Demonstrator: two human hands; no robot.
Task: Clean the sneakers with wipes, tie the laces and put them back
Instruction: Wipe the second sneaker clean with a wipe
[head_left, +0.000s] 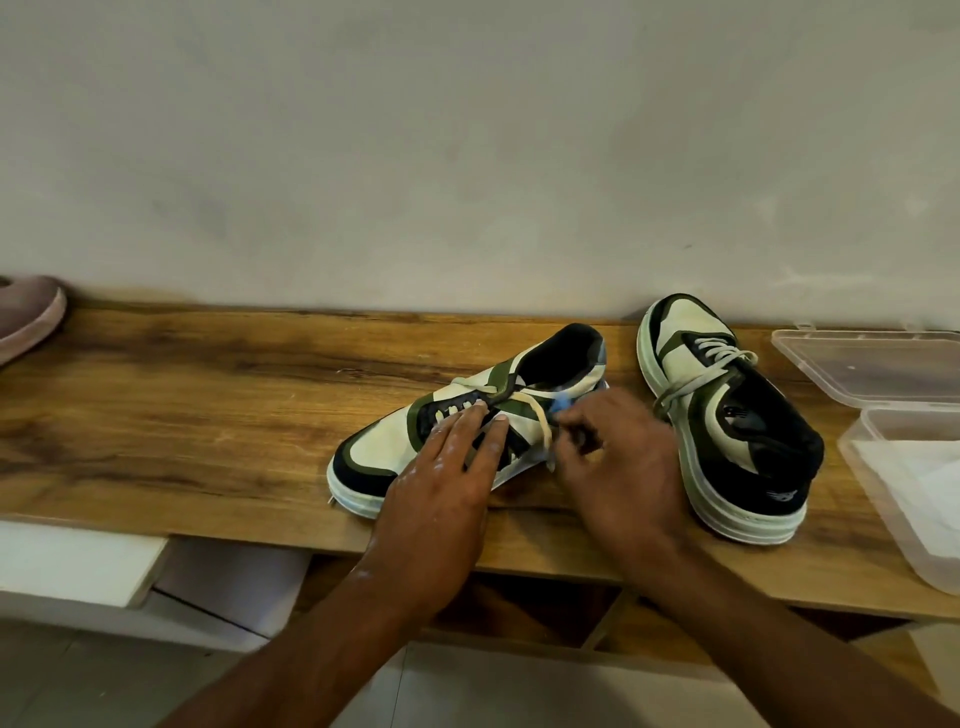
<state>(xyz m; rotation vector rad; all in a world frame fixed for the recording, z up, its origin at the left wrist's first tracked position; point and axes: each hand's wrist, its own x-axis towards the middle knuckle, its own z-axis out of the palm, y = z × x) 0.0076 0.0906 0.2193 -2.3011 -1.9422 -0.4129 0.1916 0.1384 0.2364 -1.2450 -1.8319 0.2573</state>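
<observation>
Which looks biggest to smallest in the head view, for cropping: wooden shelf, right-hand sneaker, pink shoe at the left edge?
1. wooden shelf
2. right-hand sneaker
3. pink shoe, though the frame edge cuts it off, so its full size is unsure.

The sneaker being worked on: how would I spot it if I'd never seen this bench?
Find the long wooden bench against the wall. Two matching cream, green and black sneakers sit on it; the sneaker being worked on is the left one, tipped on its side under both hands, toe pointing left, while the other sneaker stands upright.

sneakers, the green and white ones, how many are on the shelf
2. One sneaker lies on its side mid-shelf under both hands, toe pointing left. The other sneaker stands upright to its right, beside the plastic container. None seems hidden.
</observation>
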